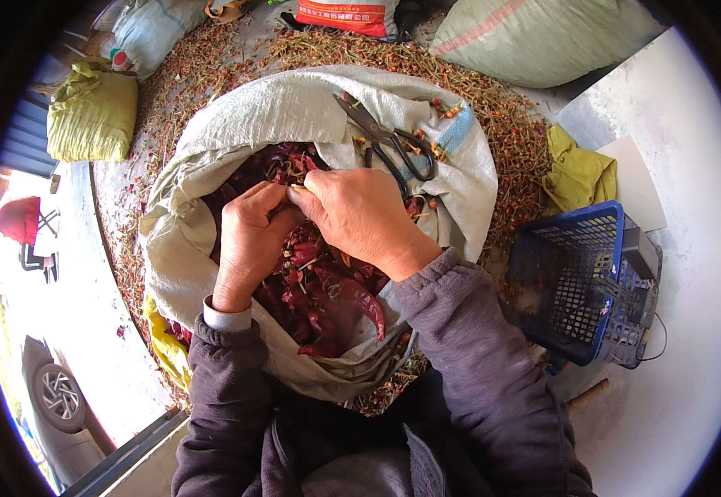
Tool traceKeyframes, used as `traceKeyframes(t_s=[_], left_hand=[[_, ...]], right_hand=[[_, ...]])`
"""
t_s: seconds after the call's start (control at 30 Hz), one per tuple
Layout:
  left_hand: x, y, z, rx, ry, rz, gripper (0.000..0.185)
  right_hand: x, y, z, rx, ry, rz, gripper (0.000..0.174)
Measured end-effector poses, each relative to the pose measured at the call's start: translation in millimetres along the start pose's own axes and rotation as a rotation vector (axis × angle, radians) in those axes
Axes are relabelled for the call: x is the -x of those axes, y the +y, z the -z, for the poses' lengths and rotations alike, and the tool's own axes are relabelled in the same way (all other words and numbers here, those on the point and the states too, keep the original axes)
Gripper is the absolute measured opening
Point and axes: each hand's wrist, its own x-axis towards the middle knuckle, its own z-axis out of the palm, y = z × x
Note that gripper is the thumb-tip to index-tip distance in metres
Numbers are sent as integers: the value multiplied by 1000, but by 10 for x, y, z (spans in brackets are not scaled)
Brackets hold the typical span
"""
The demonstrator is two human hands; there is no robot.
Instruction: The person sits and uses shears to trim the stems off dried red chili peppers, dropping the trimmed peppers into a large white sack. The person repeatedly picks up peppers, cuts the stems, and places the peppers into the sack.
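Observation:
My left hand (255,233) and my right hand (363,217) meet above an open white woven sack (261,118) of dried red chili peppers (308,310). The fingers of both hands are curled in, and their tips come together. Whatever lies between them is hidden or too small to make out. One long curved chili (363,304) lies below my right hand, on top of the heap. Black-handled scissors (391,140) rest on the folded sack rim, just beyond my right hand, with their blades pointing away to the upper left.
Cut stems (484,93) litter the floor around the sack. A blue plastic basket (615,248) stands at the right by a white wall (677,404). Filled sacks include a yellow one (90,118) and a large pale one (547,43). Outside at the left is a parked car (56,397).

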Motion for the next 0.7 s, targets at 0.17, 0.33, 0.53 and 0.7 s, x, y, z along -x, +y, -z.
traceKeyframes(t_s=[0.17,0.33,0.53,0.7], left_hand=[[15,39,57,362,-36,101,15],[30,150,91,731,4,218,11],[103,41,131,922,104,350,4],[49,-265,396,1078,400,438,4]], right_hand=[[-34,1,35,-300,100,-70,35],[20,-79,-126,-913,79,-377,35],[-211,52,280,-1485,279,-240,30],[-337,397,585,-1054,597,-440,20]])
